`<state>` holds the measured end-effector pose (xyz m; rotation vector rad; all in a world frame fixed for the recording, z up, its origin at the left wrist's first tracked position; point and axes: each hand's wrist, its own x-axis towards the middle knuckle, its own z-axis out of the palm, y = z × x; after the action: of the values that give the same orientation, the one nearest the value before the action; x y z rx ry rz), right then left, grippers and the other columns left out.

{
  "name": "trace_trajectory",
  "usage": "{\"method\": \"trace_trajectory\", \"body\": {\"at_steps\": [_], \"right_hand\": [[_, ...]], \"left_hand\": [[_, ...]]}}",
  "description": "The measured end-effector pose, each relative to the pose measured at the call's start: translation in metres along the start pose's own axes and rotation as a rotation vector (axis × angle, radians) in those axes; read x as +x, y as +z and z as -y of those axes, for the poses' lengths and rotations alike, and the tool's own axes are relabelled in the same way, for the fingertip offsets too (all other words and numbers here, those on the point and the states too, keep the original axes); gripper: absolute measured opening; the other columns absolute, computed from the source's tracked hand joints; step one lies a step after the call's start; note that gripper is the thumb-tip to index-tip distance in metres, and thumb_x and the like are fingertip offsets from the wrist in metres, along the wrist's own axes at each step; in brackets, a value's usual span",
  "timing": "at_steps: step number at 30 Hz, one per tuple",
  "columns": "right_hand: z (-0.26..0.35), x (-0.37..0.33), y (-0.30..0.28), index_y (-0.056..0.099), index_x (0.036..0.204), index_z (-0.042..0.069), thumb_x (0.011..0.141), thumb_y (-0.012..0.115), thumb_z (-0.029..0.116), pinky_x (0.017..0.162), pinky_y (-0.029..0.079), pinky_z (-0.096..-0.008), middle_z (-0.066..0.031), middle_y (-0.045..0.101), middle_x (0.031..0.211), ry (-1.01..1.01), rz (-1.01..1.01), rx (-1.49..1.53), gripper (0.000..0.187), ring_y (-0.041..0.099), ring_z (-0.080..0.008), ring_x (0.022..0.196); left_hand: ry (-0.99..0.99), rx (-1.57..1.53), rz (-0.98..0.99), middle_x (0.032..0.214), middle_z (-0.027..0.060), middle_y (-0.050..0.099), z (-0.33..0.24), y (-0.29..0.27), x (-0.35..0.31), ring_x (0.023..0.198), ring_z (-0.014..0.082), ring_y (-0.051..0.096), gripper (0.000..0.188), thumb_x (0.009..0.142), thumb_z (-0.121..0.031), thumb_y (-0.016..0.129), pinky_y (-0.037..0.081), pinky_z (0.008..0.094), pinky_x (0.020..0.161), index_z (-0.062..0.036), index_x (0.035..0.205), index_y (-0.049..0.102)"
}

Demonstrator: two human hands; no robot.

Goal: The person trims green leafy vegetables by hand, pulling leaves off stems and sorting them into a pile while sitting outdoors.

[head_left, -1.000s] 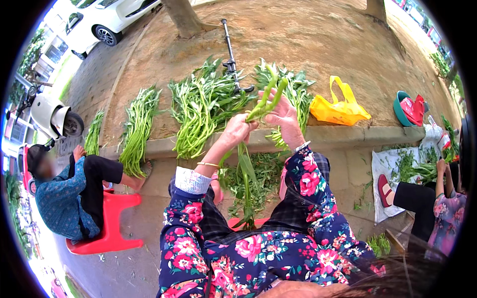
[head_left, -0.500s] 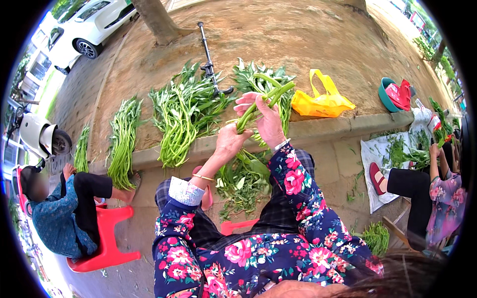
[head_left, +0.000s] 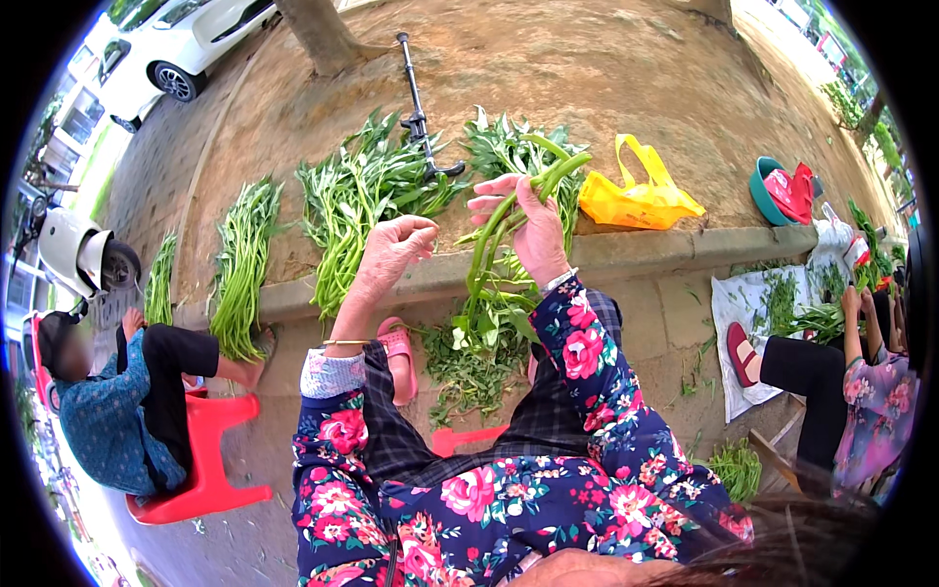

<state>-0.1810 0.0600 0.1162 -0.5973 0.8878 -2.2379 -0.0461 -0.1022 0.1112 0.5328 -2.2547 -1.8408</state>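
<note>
My right hand is closed round a few thick green stems of water spinach, whose leafy ends hang down between my knees. To its left and apart from it, my left hand is raised with thumb and fingers pinched together; I cannot make out whether anything is in them. Beyond my left hand, a large leafy bunch of water spinach lies across the kerb. Another leafy bunch rests on the soil behind my right hand. Loose leaves and trimmings are heaped on the pavement between my feet.
Along the kerb are a yellow bag, a teal basin and a black walking stick. Trimmed stems lie at left. People sit on both sides, one on a red stool; a white sheet is at right.
My left hand has let go of the stems and moved left, away from my right hand. The stems now hang down from my right hand.
</note>
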Motion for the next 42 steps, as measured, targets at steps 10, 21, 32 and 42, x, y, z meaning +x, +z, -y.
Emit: {"method": "trace_trajectory", "body": {"at_steps": [10,21,32,42], "right_hand": [[-0.005,0.001,-0.002,0.051,0.096,0.000,0.092,0.043,0.035,0.072,0.053,-0.0417,-0.0189,0.059,0.098,0.010,0.005,0.061,0.036,0.061,-0.0298,0.087],[-0.010,0.003,-0.007,0.052,0.095,0.001,0.090,0.046,0.036,0.077,0.051,-0.0450,-0.0190,0.059,0.099,0.084,0.051,0.248,0.036,0.060,-0.0303,0.089],[-0.019,0.002,-0.010,0.056,0.091,0.002,0.084,0.056,0.012,0.075,0.052,-0.0461,-0.0143,0.061,0.092,0.176,-0.126,0.232,0.012,0.061,-0.0318,0.087],[-0.017,-0.002,-0.002,0.046,0.111,0.005,0.080,0.057,0.015,0.067,0.053,-0.0385,-0.0181,0.059,0.097,0.228,-0.135,0.125,0.035,0.062,-0.0273,0.077]], "left_hand": [[0.197,0.100,-0.199,0.066,0.0014,0.059,-0.004,0.023,-0.002,0.058,0.0062,0.053,0.009,0.081,-0.007,0.060,0.044,0.0205,0.053,-0.0015,0.087,0.064],[0.017,-0.086,0.213,0.077,0.0015,0.059,0.028,0.031,0.004,0.064,0.0075,0.056,0.023,0.085,-0.012,0.053,0.047,0.0232,0.059,-0.0014,0.105,0.058],[0.522,0.680,-0.358,0.097,0.0152,0.058,0.005,0.049,-0.008,0.083,0.0325,0.057,0.027,0.084,-0.016,0.052,0.048,0.0386,0.068,-0.0028,0.107,0.053],[0.533,0.861,-0.509,0.085,0.0109,0.056,-0.003,0.056,-0.010,0.070,0.0282,0.058,0.025,0.082,-0.016,0.054,0.048,0.0362,0.057,-0.0056,0.105,0.053]]}}
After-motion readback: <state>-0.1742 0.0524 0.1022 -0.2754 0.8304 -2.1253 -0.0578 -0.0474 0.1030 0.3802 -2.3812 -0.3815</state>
